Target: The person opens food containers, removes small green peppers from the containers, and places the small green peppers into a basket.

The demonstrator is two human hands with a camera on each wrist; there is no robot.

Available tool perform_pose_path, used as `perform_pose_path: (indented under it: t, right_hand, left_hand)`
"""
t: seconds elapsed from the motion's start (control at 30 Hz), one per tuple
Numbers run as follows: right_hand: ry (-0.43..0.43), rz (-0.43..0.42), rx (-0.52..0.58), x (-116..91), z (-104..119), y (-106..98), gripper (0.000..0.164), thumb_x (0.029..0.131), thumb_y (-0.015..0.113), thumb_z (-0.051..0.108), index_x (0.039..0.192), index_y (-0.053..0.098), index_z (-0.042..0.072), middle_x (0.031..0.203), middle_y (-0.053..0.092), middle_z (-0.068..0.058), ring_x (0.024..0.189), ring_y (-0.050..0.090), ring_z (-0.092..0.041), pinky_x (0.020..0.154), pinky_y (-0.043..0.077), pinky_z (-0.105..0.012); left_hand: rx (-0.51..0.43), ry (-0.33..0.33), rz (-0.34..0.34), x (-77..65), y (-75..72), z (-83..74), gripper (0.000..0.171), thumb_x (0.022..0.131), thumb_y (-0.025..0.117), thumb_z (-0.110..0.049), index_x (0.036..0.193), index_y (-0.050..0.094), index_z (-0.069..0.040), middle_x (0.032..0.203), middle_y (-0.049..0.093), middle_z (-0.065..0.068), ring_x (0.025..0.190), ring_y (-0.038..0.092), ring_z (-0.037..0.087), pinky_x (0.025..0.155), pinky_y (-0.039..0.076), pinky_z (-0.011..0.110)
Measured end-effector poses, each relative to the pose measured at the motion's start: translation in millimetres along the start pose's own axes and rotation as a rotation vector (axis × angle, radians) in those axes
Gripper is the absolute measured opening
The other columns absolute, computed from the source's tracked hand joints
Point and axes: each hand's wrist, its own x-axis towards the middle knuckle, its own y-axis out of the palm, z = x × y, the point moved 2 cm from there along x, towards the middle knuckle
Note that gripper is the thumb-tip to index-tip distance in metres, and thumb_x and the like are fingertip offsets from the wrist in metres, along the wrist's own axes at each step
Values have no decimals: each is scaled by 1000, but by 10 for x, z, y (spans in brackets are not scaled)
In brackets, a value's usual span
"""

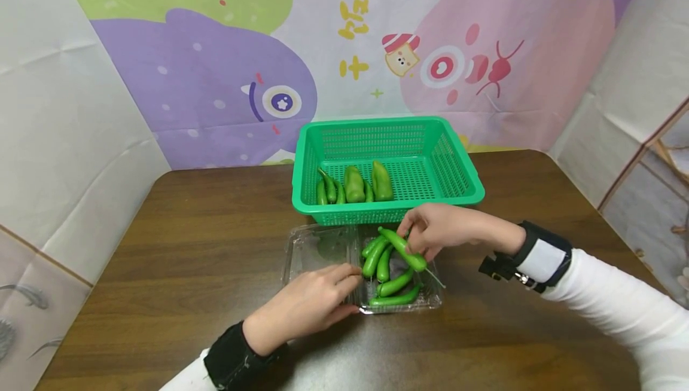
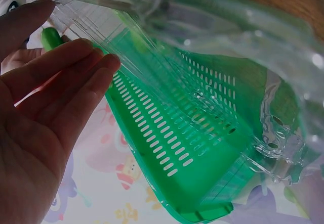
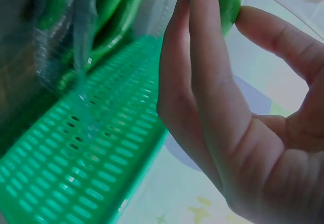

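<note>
A hinged clear plastic box lies open on the table, with several slim green chili peppers in its right half. My right hand pinches another chili pepper between thumb and fingers, over the box's right half. Its thin stem points down and right; in the right wrist view, the held pepper shows at the fingertips. At the front of the box near the hinge, my left hand holds the edge, thumb at the rim and fingers inside. The left wrist view shows the thumb against the clear plastic.
Just behind the box stands a green slotted basket. Slim peppers and two thicker green peppers rest along its front left. A printed cloth hangs behind the wooden table.
</note>
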Motion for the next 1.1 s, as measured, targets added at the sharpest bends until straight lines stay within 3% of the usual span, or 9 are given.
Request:
perform_pose_path:
  t: [0.23,0.57,0.87,1.1]
  right_hand:
    - [-11,-27,-18,30,90,-129,38,90,59,9,124,50,-6,97,69,-11,86,66,-16,78,58,-33]
    - [-10,25,-29,86,190,-312,37,94,54,10,128,48,-5,107,65,-14,93,64,-16,85,56,-35]
    - [-28,-24,-10,160,296,-542,38,96,51,8,132,45,-5,110,59,-16,94,63,-19,90,54,-41]
    - [20,-63,32,288,307,-737,39,98,47,7,135,42,-5,118,54,-16,100,59,-20,93,53,-40]
  left_hand:
    - [3,-4,0,0,12,4,37,83,72,-33,107,64,-8,112,62,2,99,63,13,80,56,25]
    - [5,-7,13,4,17,-3,37,82,72,-33,108,63,-8,113,62,3,101,63,13,84,55,25]
    - [13,-6,4,-1,10,-3,37,82,73,-33,108,64,-8,113,62,3,101,63,13,84,55,25]
    - [17,-4,3,-5,11,-7,37,82,72,-33,107,64,-7,113,63,3,101,63,14,83,56,24]
